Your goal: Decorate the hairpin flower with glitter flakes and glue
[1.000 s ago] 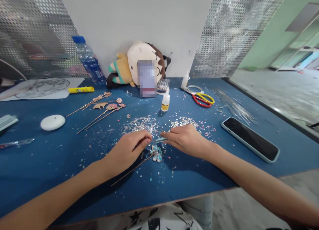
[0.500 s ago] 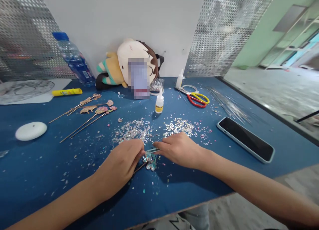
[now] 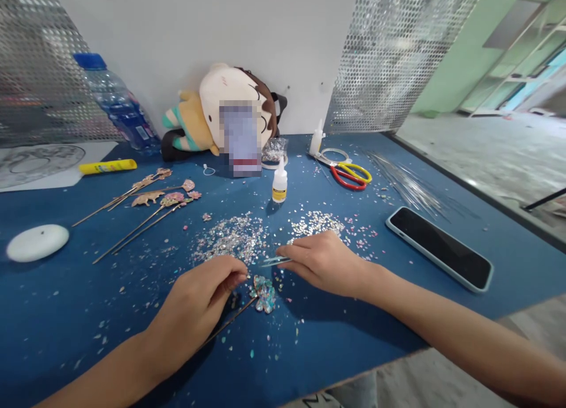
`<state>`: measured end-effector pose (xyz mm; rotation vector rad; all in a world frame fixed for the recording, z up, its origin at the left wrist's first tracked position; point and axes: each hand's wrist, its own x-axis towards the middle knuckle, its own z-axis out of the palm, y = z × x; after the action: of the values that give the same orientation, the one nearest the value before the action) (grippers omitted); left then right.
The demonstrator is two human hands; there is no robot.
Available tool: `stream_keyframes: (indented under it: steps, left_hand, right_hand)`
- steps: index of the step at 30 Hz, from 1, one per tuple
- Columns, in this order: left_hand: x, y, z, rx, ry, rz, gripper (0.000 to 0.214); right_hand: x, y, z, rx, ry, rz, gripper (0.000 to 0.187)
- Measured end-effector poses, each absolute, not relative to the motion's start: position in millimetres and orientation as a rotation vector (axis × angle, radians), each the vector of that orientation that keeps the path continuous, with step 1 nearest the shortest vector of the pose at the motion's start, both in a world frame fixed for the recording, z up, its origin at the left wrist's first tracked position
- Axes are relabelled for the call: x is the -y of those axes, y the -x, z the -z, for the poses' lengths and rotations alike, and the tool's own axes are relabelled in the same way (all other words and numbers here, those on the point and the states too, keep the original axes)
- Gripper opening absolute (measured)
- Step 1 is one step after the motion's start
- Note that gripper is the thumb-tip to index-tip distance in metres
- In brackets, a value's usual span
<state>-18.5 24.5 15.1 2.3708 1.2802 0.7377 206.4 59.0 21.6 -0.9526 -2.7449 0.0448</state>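
Observation:
My right hand (image 3: 325, 263) grips a pair of light blue tweezers (image 3: 276, 261), whose tips point left just above the table. Below those tips lies a flower hairpin (image 3: 264, 294) covered with shiny blue-green flakes. Its thin brown stem runs down to the left, passing beneath my left hand (image 3: 198, 299). The left fingers are curled and pressed together beside the flower; whatever they may hold is hidden. Beyond both hands are two heaps of glittery flakes, a left heap (image 3: 234, 237) and a right heap (image 3: 316, 224).
A glue bottle (image 3: 279, 184) stands behind the flakes. Scissors (image 3: 349, 173), thin wires (image 3: 407, 184) and a phone (image 3: 440, 247) lie to the right. On the left are several finished-looking hairpins (image 3: 172, 200), a white oval object (image 3: 38, 243), a yellow tube (image 3: 108, 167) and a water bottle (image 3: 119, 107).
My left hand has drawn back left and down, away from the flower. The tweezers have come off the flower and now hover above it. The view has shifted slightly.

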Motion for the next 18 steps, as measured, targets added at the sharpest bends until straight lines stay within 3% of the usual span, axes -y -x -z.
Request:
stream_keyframes:
  steps: [18]
  left_hand:
    - [-31.8, 19.2, -21.2, -1.455, -2.434, -0.824, 0.015]
  right_hand:
    - [-58.2, -212.8, -21.4, 2.771, 0.829, 0.024, 0.025]
